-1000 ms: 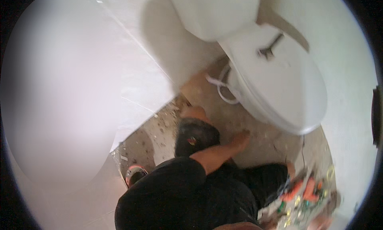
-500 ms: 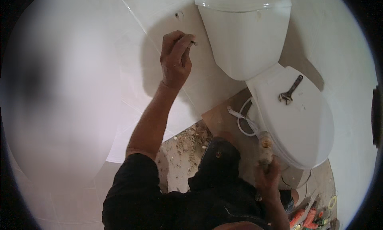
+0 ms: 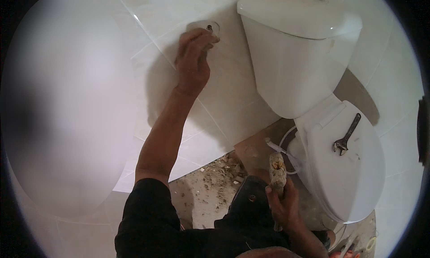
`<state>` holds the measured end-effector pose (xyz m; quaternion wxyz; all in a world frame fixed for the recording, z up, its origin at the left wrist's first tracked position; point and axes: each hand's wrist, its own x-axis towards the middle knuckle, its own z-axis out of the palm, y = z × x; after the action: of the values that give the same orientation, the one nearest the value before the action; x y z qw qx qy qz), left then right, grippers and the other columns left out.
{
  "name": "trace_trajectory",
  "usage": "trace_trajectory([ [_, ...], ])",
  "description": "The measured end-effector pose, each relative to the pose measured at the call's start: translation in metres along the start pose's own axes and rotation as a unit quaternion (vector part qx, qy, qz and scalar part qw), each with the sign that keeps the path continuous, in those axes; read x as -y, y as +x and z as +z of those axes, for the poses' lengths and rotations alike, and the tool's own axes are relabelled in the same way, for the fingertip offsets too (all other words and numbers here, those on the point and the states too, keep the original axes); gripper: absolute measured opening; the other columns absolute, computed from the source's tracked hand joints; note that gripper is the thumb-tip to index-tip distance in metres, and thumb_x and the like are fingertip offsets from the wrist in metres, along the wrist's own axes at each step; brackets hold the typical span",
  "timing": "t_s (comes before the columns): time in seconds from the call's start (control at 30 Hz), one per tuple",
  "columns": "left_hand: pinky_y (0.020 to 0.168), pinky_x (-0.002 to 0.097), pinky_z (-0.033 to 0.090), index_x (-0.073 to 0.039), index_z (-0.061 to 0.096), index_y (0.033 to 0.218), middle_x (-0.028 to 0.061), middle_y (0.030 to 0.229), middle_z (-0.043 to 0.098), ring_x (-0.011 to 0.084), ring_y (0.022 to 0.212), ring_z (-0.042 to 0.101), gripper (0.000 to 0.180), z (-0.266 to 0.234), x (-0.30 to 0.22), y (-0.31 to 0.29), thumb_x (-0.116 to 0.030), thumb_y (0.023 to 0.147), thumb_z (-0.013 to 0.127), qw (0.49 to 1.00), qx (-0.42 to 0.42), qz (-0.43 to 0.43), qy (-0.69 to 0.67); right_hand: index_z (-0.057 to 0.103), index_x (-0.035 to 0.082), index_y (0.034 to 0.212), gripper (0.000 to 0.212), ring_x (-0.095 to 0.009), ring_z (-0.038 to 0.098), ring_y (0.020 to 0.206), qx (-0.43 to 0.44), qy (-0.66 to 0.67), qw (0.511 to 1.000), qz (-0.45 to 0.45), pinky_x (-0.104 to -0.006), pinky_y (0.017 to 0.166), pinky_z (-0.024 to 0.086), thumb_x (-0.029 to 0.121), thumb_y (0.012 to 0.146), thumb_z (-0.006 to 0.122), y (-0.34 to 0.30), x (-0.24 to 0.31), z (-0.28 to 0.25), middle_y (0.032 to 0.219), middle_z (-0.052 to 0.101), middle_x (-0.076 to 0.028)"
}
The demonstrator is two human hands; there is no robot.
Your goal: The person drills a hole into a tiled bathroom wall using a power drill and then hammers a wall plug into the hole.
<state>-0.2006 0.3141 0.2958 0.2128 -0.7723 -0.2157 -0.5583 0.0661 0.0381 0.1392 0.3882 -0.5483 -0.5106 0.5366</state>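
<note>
My left hand [image 3: 193, 54] is raised to the tiled wall, just under a small hole [image 3: 209, 28] with a pale ring around it. Its fingers are pinched together; whatever they hold is too small or too hidden to name. Low in front of my body, my right hand [image 3: 286, 202] grips a hammer [image 3: 277, 170]. The hammer's head is dusty and pale, pointing up toward me, and its handle passes down through my fist.
To the right stands a white toilet with its cistern [image 3: 300, 56] and closed lid [image 3: 345, 168]. An adjustable wrench [image 3: 347, 135] lies on the lid. A white hose with a spray head [image 3: 275, 146] hangs beside the bowl. Rubble [image 3: 217, 182] covers the floor before my knee.
My left hand has come up close to the hole in the wall. My right hand has brought the hammer leftward, in front of my knee. The view has shifted.
</note>
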Motion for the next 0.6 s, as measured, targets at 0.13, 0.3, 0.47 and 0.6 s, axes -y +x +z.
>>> trace_trajectory([
  [0.13, 0.065, 0.0297, 0.060, -0.001, 0.066, 0.109, 0.0135, 0.105, 0.066, 0.0208, 0.084, 0.071, 0.030, 0.003, 0.002, 0.004, 0.017, 0.093, 0.049, 0.997, -0.052, -0.054, -0.019, 0.055, -0.002, 0.116, 0.024, -0.013, 0.059, 0.072, 0.009, 0.042, 0.999, -0.018, -0.0319, 0.061, 0.048, 0.010, 0.097, 0.063, 0.011, -0.004, 0.011, 0.086, 0.063, -0.008],
  [0.3, 0.066, 0.0285, 0.061, -0.001, 0.069, 0.107, 0.0122, 0.100, 0.069, 0.0193, 0.084, 0.071, 0.030, -0.002, 0.004, 0.017, 0.018, 0.093, 0.051, 0.997, -0.061, -0.017, -0.045, 0.054, -0.003, 0.122, 0.028, -0.009, 0.057, 0.073, 0.034, 0.042, 0.995, -0.084, -0.0291, 0.061, 0.047, 0.012, 0.100, 0.061, 0.023, -0.013, 0.022, 0.087, 0.061, -0.005],
  [0.47, 0.069, 0.0272, 0.060, -0.002, 0.072, 0.102, 0.0100, 0.102, 0.070, 0.0182, 0.087, 0.071, 0.035, -0.001, 0.008, 0.012, 0.022, 0.083, 0.056, 1.000, -0.019, 0.018, 0.015, 0.052, -0.005, 0.128, 0.034, -0.037, 0.067, 0.101, 0.090, 0.083, 0.992, -0.038, -0.0463, 0.089, 0.051, 0.005, 0.097, 0.060, 0.030, -0.010, 0.023, 0.107, 0.066, -0.026],
  [0.6, 0.073, 0.0319, 0.062, -0.002, 0.071, 0.103, 0.0139, 0.102, 0.071, 0.0224, 0.090, 0.072, 0.029, -0.003, 0.003, 0.017, 0.017, 0.087, 0.056, 0.993, 0.033, 0.070, 0.092, 0.052, -0.006, 0.127, 0.033, -0.037, 0.067, 0.099, 0.098, 0.048, 0.989, -0.095, -0.0471, 0.087, 0.052, 0.012, 0.100, 0.056, 0.039, 0.004, 0.021, 0.104, 0.067, -0.027],
])
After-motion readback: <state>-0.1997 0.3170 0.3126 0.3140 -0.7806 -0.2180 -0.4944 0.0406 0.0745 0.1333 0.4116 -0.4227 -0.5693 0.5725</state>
